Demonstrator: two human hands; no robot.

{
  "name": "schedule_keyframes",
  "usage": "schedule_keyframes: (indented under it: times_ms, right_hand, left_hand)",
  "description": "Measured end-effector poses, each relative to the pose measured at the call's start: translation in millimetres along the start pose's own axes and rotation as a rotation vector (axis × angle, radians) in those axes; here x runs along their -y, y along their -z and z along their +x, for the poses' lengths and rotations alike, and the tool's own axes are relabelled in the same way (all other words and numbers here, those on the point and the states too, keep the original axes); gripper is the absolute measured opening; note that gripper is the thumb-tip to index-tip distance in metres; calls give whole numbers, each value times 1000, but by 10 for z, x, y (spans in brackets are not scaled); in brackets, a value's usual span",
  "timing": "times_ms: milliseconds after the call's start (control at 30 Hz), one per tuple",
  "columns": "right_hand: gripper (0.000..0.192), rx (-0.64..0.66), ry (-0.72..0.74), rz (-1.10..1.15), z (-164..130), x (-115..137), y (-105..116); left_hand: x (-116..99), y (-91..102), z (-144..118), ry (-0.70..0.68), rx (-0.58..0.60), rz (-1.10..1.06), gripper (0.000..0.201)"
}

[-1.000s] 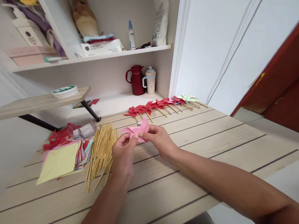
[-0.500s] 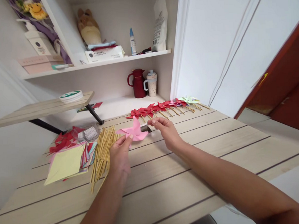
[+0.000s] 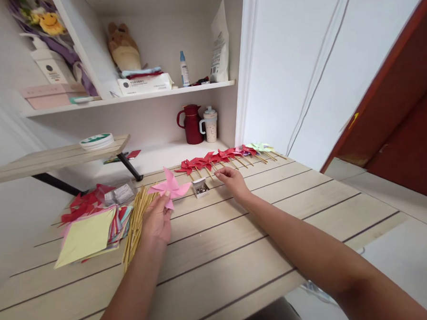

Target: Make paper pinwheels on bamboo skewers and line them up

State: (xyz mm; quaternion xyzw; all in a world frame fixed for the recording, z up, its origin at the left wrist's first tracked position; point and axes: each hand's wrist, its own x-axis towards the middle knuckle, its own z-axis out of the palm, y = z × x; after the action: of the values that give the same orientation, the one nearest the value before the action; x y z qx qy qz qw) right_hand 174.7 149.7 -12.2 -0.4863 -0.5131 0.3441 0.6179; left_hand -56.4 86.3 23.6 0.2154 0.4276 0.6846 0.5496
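Note:
A pink paper pinwheel (image 3: pixel 171 185) without a stick is pinched at its lower edge by my left hand (image 3: pixel 157 215). My right hand (image 3: pixel 232 180) is closed in a pinch, thumb against fingers; anything between the tips is too small to make out. Between the two hands stands a small open white box (image 3: pixel 201 194) with tiny shiny metal pieces inside. A bundle of thin wooden sticks (image 3: pixel 134 231) lies beside and partly behind my left hand. Past my right hand, finished-looking red pinwheels (image 3: pixel 209 159) on sticks lie in a row, with a pale green pinwheel (image 3: pixel 260 148) at the far end.
To the left are a stack of coloured paper squares (image 3: pixel 86 233), red paper pieces (image 3: pixel 82 207) and a clear plastic packet (image 3: pixel 120 194). A low raised shelf (image 3: pixel 52 159) overhangs the table there. A red jug (image 3: pixel 192 125) and a cup (image 3: pixel 210 124) stand at the back.
My left hand has moved left with the pink pinwheel, away from my right hand. The small box, partly hidden before, now shows fully. The view has shifted slightly.

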Motion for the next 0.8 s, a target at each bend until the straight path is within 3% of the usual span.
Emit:
schedule_keyframes:
  times_ms: [100,200,400,600,800]
  right_hand:
    - [14,48,64,-62,-42,39,-26]
    - [8,136,221,-213,-107,68,-66]
    - [24,286,485,-629,-202,55,-103]
    - [38,388,465,-986,-212,48,-83]
    - [31,391,384,-1011,-215,42,-90]
  left_hand:
    - [19,25,40,-15,-6,-25,25]
    - [88,44,51,-35,24,-3,29]
    - [272,23,2,-66,71,102,37]
    - [257,5,-26,-65,52,105,37]
    - [249,7,-41,-35,38,68,37]
